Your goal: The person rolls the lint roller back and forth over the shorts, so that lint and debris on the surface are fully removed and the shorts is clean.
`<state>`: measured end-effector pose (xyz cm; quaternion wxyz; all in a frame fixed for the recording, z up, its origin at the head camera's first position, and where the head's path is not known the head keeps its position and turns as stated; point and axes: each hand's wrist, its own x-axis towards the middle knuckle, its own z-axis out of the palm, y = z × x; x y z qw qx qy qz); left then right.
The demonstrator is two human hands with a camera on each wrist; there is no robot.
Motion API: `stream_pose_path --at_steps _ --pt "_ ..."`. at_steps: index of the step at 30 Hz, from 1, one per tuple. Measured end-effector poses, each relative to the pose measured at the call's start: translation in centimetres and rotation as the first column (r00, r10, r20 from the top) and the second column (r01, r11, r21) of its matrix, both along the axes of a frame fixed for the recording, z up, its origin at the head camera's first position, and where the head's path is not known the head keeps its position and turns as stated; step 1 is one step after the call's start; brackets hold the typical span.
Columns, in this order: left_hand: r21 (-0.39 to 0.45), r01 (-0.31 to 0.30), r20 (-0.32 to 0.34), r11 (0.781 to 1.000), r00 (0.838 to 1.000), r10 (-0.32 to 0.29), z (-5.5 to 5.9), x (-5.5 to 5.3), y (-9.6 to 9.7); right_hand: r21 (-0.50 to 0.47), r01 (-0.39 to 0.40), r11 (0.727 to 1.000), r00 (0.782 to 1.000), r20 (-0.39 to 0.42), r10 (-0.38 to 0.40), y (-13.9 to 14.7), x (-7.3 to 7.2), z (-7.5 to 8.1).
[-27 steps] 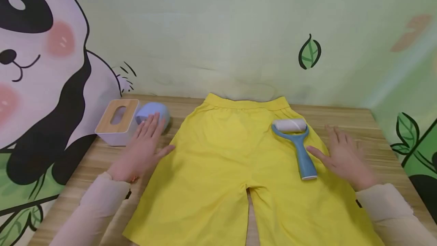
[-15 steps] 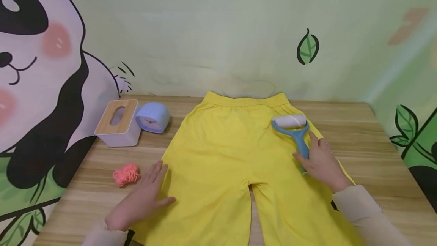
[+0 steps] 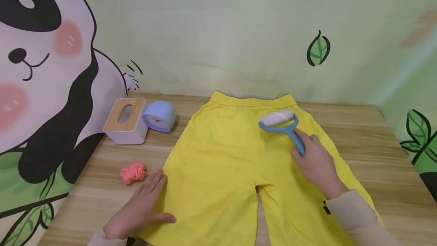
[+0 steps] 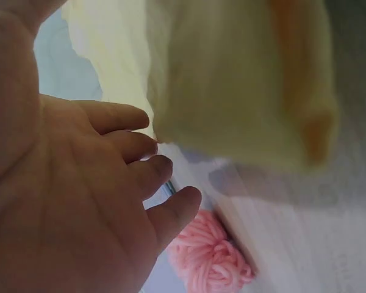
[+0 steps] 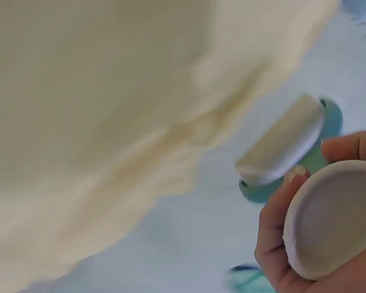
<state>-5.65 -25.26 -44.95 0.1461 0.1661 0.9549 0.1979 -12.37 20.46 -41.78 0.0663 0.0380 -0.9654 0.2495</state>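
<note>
Yellow shorts lie spread out on the wooden table, waistband toward the wall. My right hand grips the blue handle of a lint roller over the right side of the shorts; whether the white roll touches the cloth I cannot tell. In the right wrist view, the handle's round pale end shows inside the curled fingers. My left hand lies with straight fingers at the left edge of the shorts, thumb over the cloth. Close to its fingertips sits a pink bundle of yarn, seen also in the left wrist view.
A white tissue box with a wooden lid stands at the back left of the table. Beside it is a small blue clock. A wall painted with a panda and leaves rises behind the table.
My right hand has come in from the right, taken hold of the lint roller and turned it. My left hand has drawn back toward me, uncovering the clock and the yarn.
</note>
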Motion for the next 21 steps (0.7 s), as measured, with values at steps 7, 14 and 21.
stream_pose_path --at_steps 7,14,21 --pt "0.021 -0.004 0.024 1.000 1.000 0.003 -0.2 0.1 0.1 0.016 -0.266 0.964 0.958 -0.105 0.266 -8.5 1.8 1.0" --pt "-0.018 -0.001 0.035 1.000 0.999 0.002 -0.2 -0.3 -0.1 0.063 -0.478 0.876 0.870 -0.105 0.482 -15.0 1.9 0.0" --pt "-0.114 -0.013 0.048 0.993 0.999 0.018 -0.2 -0.6 -0.6 0.137 -0.547 0.826 0.815 -0.137 0.562 -16.4 1.0 -1.6"
